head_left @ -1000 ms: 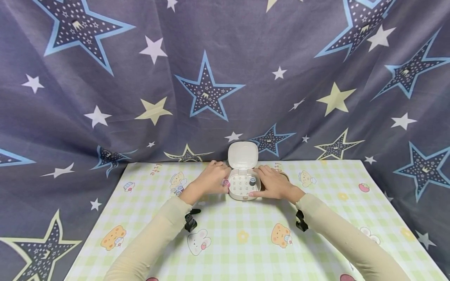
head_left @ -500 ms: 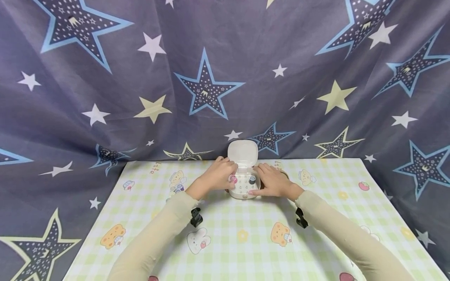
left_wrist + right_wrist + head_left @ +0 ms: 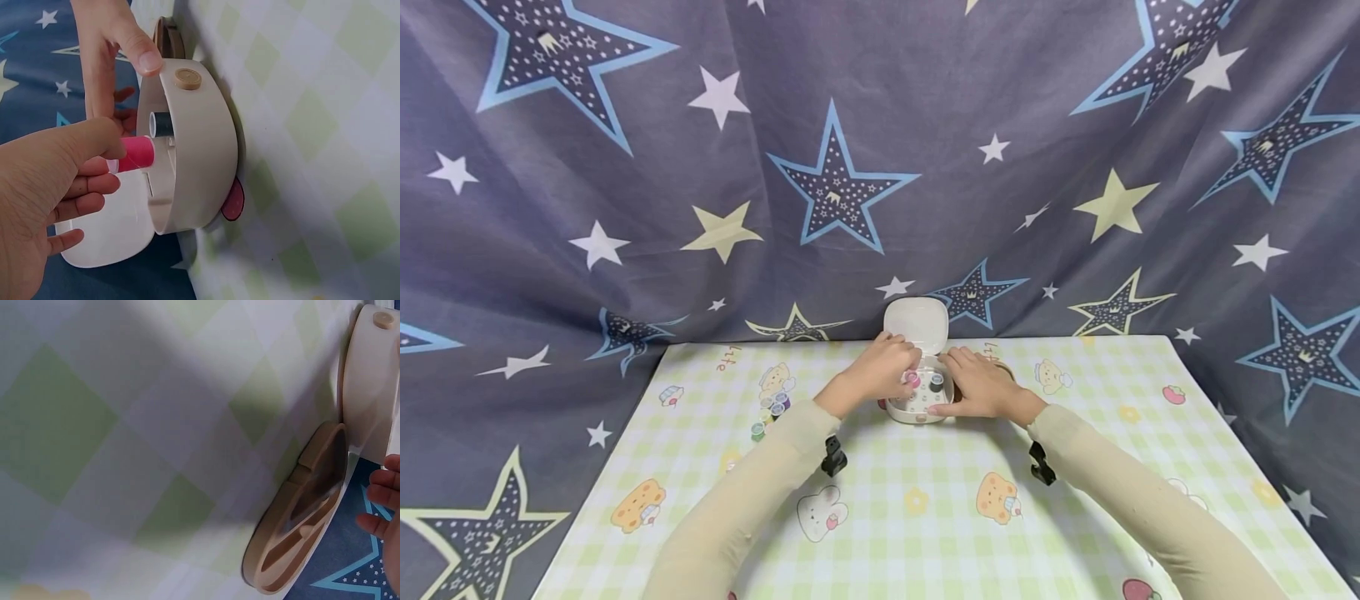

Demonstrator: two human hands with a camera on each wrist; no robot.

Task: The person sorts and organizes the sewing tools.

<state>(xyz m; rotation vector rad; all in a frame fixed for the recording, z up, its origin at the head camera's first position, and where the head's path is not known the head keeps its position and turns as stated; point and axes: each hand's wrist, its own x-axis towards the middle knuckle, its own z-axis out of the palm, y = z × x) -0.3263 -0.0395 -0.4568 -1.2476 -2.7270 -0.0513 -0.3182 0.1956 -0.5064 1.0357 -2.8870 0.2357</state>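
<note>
My left hand (image 3: 880, 371) pinches a bright pink thread spool (image 3: 136, 154) between thumb and fingers, over the open white sewing box (image 3: 203, 144). Inside the box stands a dark thread spool (image 3: 936, 382) among rows of small pegs. The box's lid (image 3: 916, 323) is tipped back against the curtain. With its thumb on the front rim and its fingers spread toward the hinge, my right hand (image 3: 981, 387) holds the box's right side. In the right wrist view only some fingers of the right hand (image 3: 384, 490) show, beside the box.
Several thread spools (image 3: 775, 408) lie in a group left of the box, near the left sleeve. A brown compartment tray (image 3: 294, 515) lies right of the box, mostly hidden behind the right hand in the head view. A star-printed curtain (image 3: 835, 192) hangs behind the checked tablecloth (image 3: 917, 542).
My left hand has moved right with the pink spool, from beside the box to over its left part. More of the spool group now shows. The right hand stays at the box.
</note>
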